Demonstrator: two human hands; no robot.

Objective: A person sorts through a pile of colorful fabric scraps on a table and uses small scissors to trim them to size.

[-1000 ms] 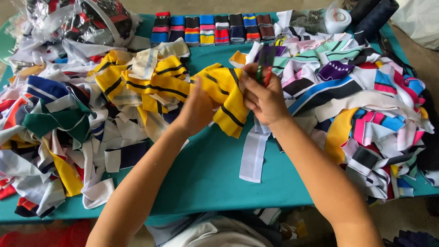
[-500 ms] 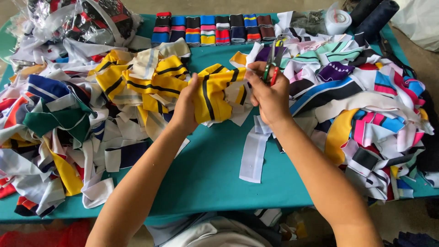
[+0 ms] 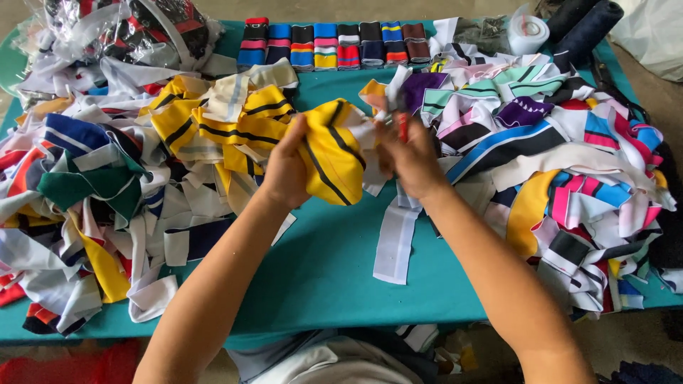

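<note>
Yellow cloth with black stripes (image 3: 331, 153) sits bunched between the two hands above the middle of the desk (image 3: 334, 263), whose teal top shows bare in front of the person. The left hand (image 3: 288, 171) is closed on the cloth's left side, fingers curled into the folds. The right hand (image 3: 409, 160) grips its right edge and also holds a small tool with a red handle (image 3: 403, 126), perhaps a pair of scissors; blur there makes it hard to be sure.

Just left of the held cloth lies a heap of more yellow striped pieces (image 3: 213, 121), touching it. Further left spreads a mixed pile of scraps (image 3: 78, 199) in white, navy, green, red and orange. A white strip (image 3: 395, 242) lies flat on the desk under the right forearm. To the right, a large pile of trimmings (image 3: 562, 156) in white, pink, blue, purple and mint covers that side of the desk.

Along the far edge stands a neat row of folded striped pieces (image 3: 334, 46). In the far left corner are bundles in clear plastic bags (image 3: 128, 32). Near the far right corner sit a white roll (image 3: 530, 32) and dark rolls of cloth (image 3: 583, 18).
</note>
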